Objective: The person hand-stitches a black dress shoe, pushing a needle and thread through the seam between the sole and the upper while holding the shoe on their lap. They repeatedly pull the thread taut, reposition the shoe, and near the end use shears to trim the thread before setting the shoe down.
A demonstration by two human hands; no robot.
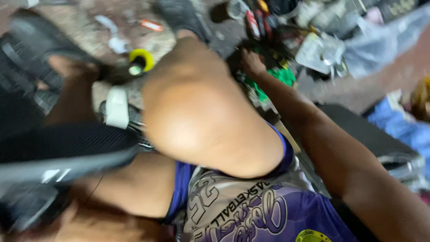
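Head view, blurred. Two hands seen. Right hand (251, 62) reaches into heap of clutter (268, 54) on floor (394, 76), touching it; fingers buried, grip cannot be told. Left hand (74, 67) closed around one dark tool (121, 71) with round yellow cap, beside raised knee (201, 112). One green piece (283, 75), crinkled clear plastic bag (320, 51) near right hand.

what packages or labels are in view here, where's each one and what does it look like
Clear plastic package: upper right on the floor, crumpled, see-through with a pale sheen.
Green packet: just under the right hand, bright green, partly hidden.
Small orange label or wrapper: top middle on the floor, flat strip, orange and white.
Yellow-capped bottle: by the left hand, dark body; any label is too blurred to tell.
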